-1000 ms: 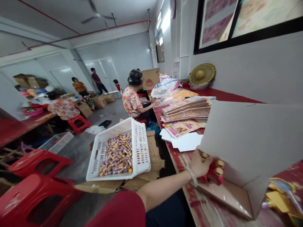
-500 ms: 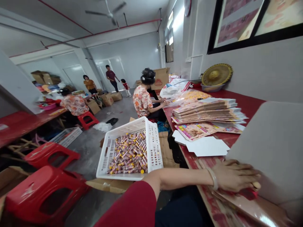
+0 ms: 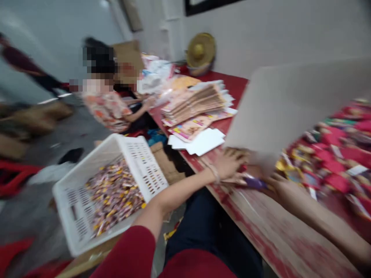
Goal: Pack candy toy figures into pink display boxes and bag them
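My left hand (image 3: 230,164) is over the red table's near edge, its fingers curled around a small red-and-purple thing (image 3: 255,183), too blurred to name. My right hand (image 3: 274,185) meets it from the other side, fingers closed at the purple end. Behind both hands rises a large plain pale board or panel (image 3: 266,104). To the right is a heap of red-pink pieces (image 3: 333,150) with tan, yellow and green bits among them. Beyond my left hand lie white card pieces (image 3: 204,143) and a stack of printed cardboard sheets (image 3: 199,101).
A white plastic crate (image 3: 62,208) of small yellow-capped tubes stands left of my legs. A person in a patterned shirt (image 3: 106,106) sits farther along the red table (image 3: 239,87). A round tan lid-like thing (image 3: 201,50) leans on the wall. Red stools (image 3: 14,177) are at left.
The view has swung right and down, bringing my right hand and the red-pink heap into sight. My left hand has gone from lying flat to curling around the small thing.
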Action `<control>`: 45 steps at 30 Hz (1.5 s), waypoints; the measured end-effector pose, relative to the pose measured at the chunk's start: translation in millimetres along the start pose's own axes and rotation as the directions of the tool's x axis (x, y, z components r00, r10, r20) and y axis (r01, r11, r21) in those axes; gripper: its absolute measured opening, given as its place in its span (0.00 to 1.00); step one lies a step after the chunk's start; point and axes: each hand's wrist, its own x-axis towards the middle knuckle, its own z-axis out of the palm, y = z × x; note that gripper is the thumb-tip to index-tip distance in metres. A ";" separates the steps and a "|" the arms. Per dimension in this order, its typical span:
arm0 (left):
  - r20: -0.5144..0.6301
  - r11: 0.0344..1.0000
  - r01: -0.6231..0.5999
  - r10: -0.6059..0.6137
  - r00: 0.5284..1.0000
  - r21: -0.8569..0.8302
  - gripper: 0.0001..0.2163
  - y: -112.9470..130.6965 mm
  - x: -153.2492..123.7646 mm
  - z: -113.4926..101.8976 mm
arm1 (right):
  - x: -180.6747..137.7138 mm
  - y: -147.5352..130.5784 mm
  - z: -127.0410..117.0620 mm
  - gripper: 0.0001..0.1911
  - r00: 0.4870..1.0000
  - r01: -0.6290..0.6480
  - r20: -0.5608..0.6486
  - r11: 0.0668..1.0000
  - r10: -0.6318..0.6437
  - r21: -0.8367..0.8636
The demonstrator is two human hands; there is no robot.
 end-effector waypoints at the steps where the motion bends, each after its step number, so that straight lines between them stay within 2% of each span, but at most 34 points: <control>1: 0.034 1.000 -0.009 0.009 0.999 -0.015 0.21 -2.7 0.7 0.2 | -8.2 4.1 -7.5 0.09 0.994 -0.022 0.107 0.998 0.029 -0.065; 3: 0.067 1.000 -0.018 0.018 0.998 -0.009 0.25 -8.0 2.7 0.2 | -9.6 2.8 -18.5 0.10 0.967 -0.038 0.244 0.987 0.076 -0.158; 6: 0.093 0.998 -0.048 0.044 0.995 0.044 0.28 -9.4 3.6 -1.9 | 6.2 -12.6 -25.7 0.12 0.935 -0.030 0.344 0.984 0.090 -0.175; 11: 0.126 0.996 -0.027 0.016 0.992 0.082 0.31 -6.4 2.5 -1.3 | 20.8 -44.7 -34.0 0.12 0.882 0.022 0.465 0.980 0.073 -0.196; 14: 0.143 0.999 -0.003 -0.005 0.990 0.054 0.31 -7.3 3.3 -0.6 | 27.5 -49.4 -34.0 0.11 0.864 0.061 0.503 0.983 0.036 -0.174; 17: 0.150 0.999 0.039 -0.039 0.988 0.005 0.26 -7.4 4.2 -1.1 | 40.4 -45.9 -20.7 0.11 0.869 -0.019 0.486 0.987 0.096 -0.161; 20: 0.123 0.993 0.104 -0.096 0.988 -0.060 0.23 -6.5 5.0 -0.5 | 48.4 -46.7 3.1 0.20 0.895 -0.182 0.394 0.978 0.209 -0.105; 22: 0.102 0.988 0.125 -0.115 0.988 -0.095 0.23 -5.4 5.5 0.4 | 45.1 -49.7 18.4 0.24 0.919 -0.283 0.288 0.959 0.270 0.005; 24: 0.081 0.989 0.115 -0.107 0.991 -0.096 0.23 -4.0 5.6 0.6 | 37.0 -47.7 28.5 0.24 0.928 -0.357 0.178 0.919 0.328 0.166; 27: 0.046 0.995 0.092 -0.090 0.995 -0.049 0.24 -4.1 4.0 0.1 | 25.6 -19.2 28.6 0.23 0.924 -0.383 0.131 0.854 0.360 0.351; 29: 0.032 0.997 0.075 -0.074 0.997 -0.029 0.23 -7.3 1.2 -0.1 | 20.3 17.7 20.3 0.15 0.866 -0.499 0.126 0.815 0.485 0.293; 30: 0.027 0.997 0.074 -0.073 0.997 -0.025 0.22 -9.4 -0.5 -0.5 | 17.6 38.7 16.0 0.11 0.805 -0.590 0.097 0.775 0.585 0.228; 32: 0.029 0.996 0.091 -0.090 0.995 -0.022 0.21 -12.2 -3.8 -4.4 | 10.6 78.3 13.2 0.13 0.648 -0.756 -0.016 0.646 0.761 0.108; 33: 0.039 0.994 0.110 -0.108 0.993 -0.030 0.20 -11.0 -4.8 -9.5 | 5.5 94.3 16.3 0.16 0.594 -0.798 -0.063 0.597 0.802 0.079; 34: 0.044 0.990 0.133 -0.131 0.990 -0.048 0.20 -6.7 -5.1 -17.5 | -1.1 106.8 22.6 0.18 0.570 -0.816 -0.082 0.575 0.818 0.062; 36: -0.004 0.973 0.196 -0.198 0.980 -0.120 0.20 14.3 -2.6 -44.4 | -19.5 122.2 41.4 0.17 0.582 -0.808 -0.110 0.588 0.805 0.026; 38: -0.142 0.945 0.246 -0.279 0.950 -0.215 0.21 51.7 3.9 -84.1 | -44.1 128.9 59.0 0.14 0.611 -0.783 -0.167 0.622 0.774 0.018; 40: -0.264 0.939 0.201 -0.277 0.924 -0.280 0.22 97.7 11.4 -127.9 | -71.6 131.8 63.7 0.12 0.583 -0.785 -0.194 0.609 0.789 0.116; 42: -0.313 0.946 0.076 -0.180 0.932 -0.316 0.22 139.9 14.2 -162.9 | -97.0 130.5 50.2 0.12 0.533 -0.769 -0.144 0.549 0.834 0.329; 43: -0.359 0.939 0.026 -0.156 0.920 -0.343 0.22 156.3 12.1 -174.0 | -107.5 127.0 37.6 0.14 0.528 -0.728 -0.109 0.515 0.842 0.453; 45: -0.445 0.923 -0.033 -0.154 0.882 -0.385 0.25 175.9 0.0 -181.8 | -121.1 112.0 6.0 0.18 0.578 -0.576 -0.119 0.506 0.808 0.642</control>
